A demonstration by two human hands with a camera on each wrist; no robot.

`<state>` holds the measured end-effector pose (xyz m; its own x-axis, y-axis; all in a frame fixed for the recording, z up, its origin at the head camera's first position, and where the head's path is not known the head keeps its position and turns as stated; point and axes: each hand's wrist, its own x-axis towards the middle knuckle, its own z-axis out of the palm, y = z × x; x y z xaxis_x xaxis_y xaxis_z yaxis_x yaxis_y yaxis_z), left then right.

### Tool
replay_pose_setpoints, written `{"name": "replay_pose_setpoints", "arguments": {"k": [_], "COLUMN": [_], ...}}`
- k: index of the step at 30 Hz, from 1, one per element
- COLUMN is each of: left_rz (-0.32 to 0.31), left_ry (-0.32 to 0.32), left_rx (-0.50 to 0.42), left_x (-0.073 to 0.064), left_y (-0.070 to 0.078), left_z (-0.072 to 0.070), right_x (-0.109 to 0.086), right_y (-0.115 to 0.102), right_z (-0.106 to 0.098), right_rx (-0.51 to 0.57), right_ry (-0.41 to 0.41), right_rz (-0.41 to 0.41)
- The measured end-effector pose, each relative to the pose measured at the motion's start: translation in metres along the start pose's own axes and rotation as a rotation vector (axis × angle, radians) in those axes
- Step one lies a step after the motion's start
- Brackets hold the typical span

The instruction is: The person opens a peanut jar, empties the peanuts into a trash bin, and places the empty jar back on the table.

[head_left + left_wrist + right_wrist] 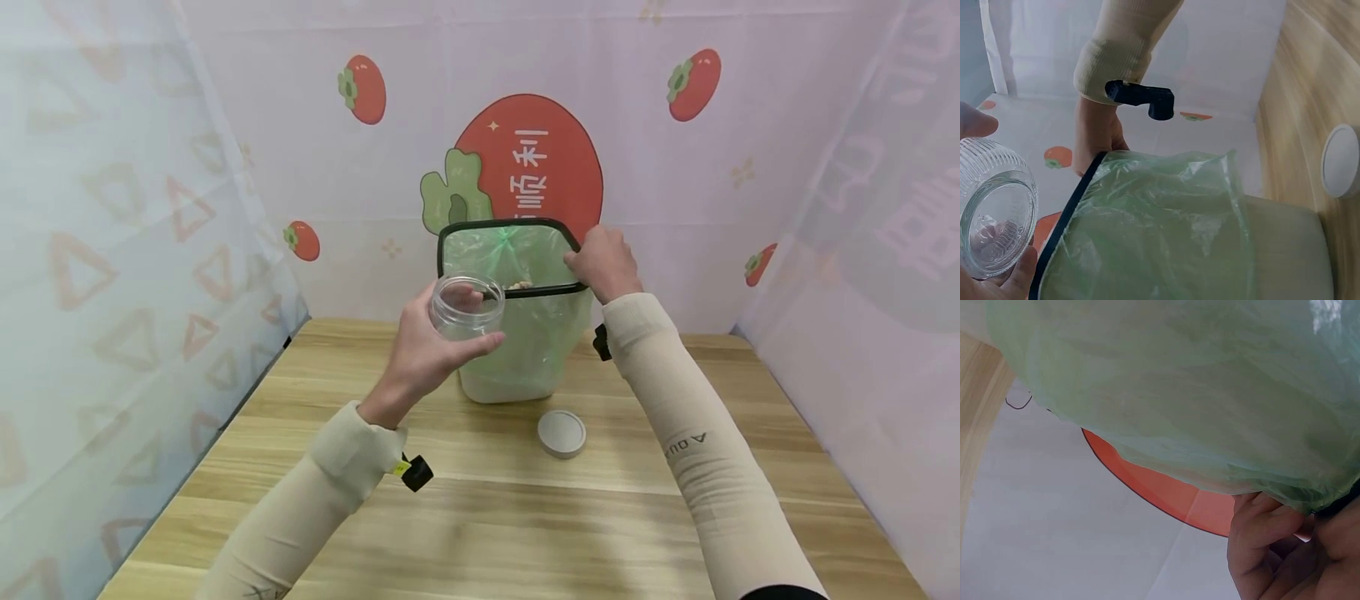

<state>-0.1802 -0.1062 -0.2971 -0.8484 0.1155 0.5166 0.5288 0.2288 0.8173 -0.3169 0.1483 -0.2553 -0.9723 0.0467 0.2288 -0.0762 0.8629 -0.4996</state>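
Note:
My left hand (427,346) grips a clear jar (468,304) with a ribbed side, its lid off, at the near left of a trash bin's rim. The bin (517,387) is pale and lined with a thin green bag (540,333) that hangs over its outside under a black rim (555,290). With curled fingers my right hand (606,262) holds the rim's right corner and the bag there. Some small pale bits (519,285) show inside the bin. In the left wrist view the jar (1000,212) looks empty.
A round white lid (562,433) lies on the wooden table (480,517) in front of the bin. Printed cloth walls (315,125) stand behind and on both sides. A black wrist camera (417,472) sits on the left sleeve.

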Motion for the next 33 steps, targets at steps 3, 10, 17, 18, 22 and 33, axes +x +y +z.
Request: {"name": "replay_pose_setpoints", "arguments": {"k": [3,10,17,18,22,33], "left_rz": [-0.014,-0.048,-0.074,-0.08,-0.105,-0.179], "left_ry": [0.005,0.013,0.018,0.016,-0.003,-0.002], "left_rx": [0.006,0.007,-0.015,-0.018,-0.024,-0.031], "left_x": [-0.004,-0.013,-0.021,-0.022,-0.029,-0.046], "left_y": [-0.005,-0.019,-0.033,-0.035,-0.043,-0.066], "left_z": [-0.001,-0.002,0.0,0.001,0.004,0.005], "right_x": [0.0,0.0,0.0,0.001,0.001,0.0], "right_y": [0.0,0.0,0.001,0.001,0.001,0.002], "right_z": [0.0,0.002,0.002,0.002,0.0,0.001], "right_rx": [-0.004,-0.003,-0.004,-0.006,-0.006,0.009], "right_ry": [0.001,0.005,0.007,0.007,0.013,0.0], "right_rz": [-0.001,-0.01,-0.011,-0.011,-0.011,-0.009]}}
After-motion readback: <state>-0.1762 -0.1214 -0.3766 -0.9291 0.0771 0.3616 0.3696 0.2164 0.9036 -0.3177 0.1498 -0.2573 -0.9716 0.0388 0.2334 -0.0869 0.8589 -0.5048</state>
